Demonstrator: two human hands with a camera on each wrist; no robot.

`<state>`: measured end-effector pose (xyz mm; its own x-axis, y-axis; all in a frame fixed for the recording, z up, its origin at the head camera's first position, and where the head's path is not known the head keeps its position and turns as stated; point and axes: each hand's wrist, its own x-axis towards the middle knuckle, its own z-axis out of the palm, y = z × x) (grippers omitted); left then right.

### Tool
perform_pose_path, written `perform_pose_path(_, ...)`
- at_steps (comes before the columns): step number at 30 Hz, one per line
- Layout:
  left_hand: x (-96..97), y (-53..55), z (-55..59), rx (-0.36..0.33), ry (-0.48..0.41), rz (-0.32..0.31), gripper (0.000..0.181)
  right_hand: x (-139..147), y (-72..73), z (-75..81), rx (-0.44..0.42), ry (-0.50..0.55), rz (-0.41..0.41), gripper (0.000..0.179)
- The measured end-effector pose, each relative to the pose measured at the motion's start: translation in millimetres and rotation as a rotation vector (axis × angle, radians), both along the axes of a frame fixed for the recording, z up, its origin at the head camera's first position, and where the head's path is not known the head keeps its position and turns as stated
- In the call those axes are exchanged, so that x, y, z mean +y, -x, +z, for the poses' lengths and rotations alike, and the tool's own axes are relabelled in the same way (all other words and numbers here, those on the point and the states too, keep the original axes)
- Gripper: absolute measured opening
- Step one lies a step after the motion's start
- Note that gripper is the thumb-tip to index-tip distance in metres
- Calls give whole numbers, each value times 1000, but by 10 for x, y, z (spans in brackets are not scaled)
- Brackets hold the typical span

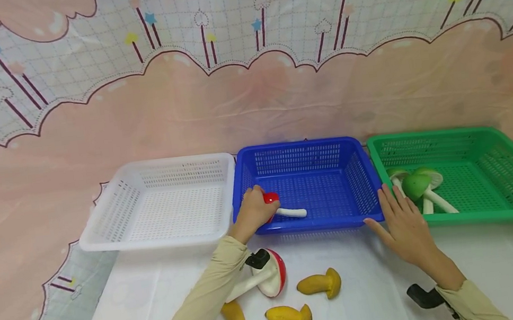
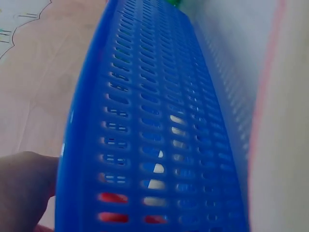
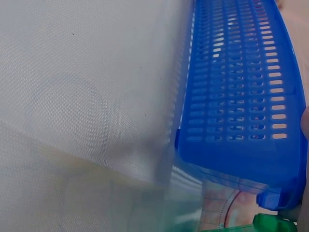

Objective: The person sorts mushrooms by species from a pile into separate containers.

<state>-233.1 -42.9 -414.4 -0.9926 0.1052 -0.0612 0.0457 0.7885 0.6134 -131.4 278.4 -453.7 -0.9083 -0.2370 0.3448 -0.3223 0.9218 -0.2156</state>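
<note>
A red-capped toy mushroom with a white stem (image 1: 292, 213) is held by its cap in my left hand (image 1: 257, 210), inside the left front of the blue basket (image 1: 314, 223). Red and white bits of it show through the basket's slots in the left wrist view. My right hand (image 1: 405, 224) lies with fingers spread at the meeting rims of the blue basket and the green basket (image 1: 484, 216). Several green-capped mushrooms (image 1: 416, 185) lie in the green basket beside those fingertips. Beneath my left forearm, another red mushroom (image 1: 271, 275) lies on the table, its stem partly covered.
A white basket (image 1: 160, 240) stands left of the blue one. Yellow-brown mushrooms (image 1: 320, 284) lie on the white tablecloth (image 1: 360, 302), one partly behind my left sleeve. A patterned cloth (image 1: 249, 102) hangs behind the baskets.
</note>
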Motion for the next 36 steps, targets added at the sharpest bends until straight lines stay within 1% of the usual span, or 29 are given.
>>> perform_pose_path(4,-14,15,20,29,33,-57,40,-4,-2,9,3,2,-1,76)
perform_pose_path(8,-47,29,33,22,38,-108,35,-7,-7,14,4,2,-4,76)
perform_pose_path(12,-97,22,59,12,-5,-140,35,-9,-6,3,9,1,-1,75)
perform_pose_path(15,-139,-4,108,26,-57,-159,33,-7,-3,-8,13,2,0,76)
perform_pose_path(18,-182,-52,171,57,-115,-183,30,-3,-3,-15,14,3,0,76)
perform_pose_path(22,-235,-137,243,110,-168,-222,27,0,-7,-15,16,4,-2,76)
perform_pose_path(25,-269,-210,290,129,-190,-247,26,-2,-11,-8,15,3,-5,76)
perform_pose_path(28,-299,-288,343,134,-224,-269,27,-8,-15,4,10,6,-4,76)
perform_pose_path(32,-339,-374,396,139,-233,-294,28,-24,-22,25,6,13,1,75)
perform_pose_path(36,-387,-456,419,150,-230,-314,27,-31,-26,19,10,12,2,75)
